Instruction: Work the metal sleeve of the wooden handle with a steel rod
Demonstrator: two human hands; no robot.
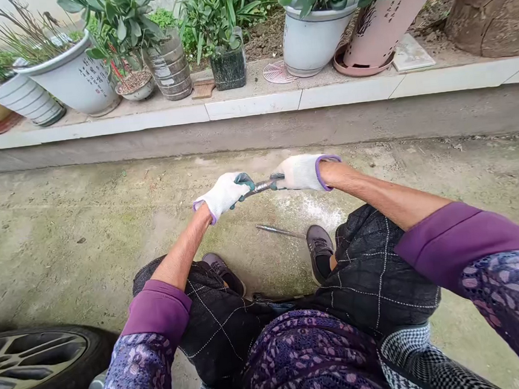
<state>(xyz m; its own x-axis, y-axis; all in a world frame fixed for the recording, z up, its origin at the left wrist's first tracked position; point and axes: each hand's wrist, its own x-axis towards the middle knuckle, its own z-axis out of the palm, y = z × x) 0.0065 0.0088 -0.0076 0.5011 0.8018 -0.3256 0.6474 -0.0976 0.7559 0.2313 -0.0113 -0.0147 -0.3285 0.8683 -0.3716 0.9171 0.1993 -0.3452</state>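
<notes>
Both my hands wear white work gloves with dark palms. My left hand (223, 193) and my right hand (300, 172) are closed on the two ends of a short grey metal rod (260, 187), held level above my knees. A second, similar metal rod (279, 231) lies on the concrete ground between my shoes. I am seated, with legs in dark checked trousers.
A raised tiled ledge (251, 101) runs across the back with several potted plants, among them a large white pot (77, 77) and another white pot (311, 41). A car tyre (33, 365) sits at the lower left. White dust marks the concrete (319, 210) near my right foot.
</notes>
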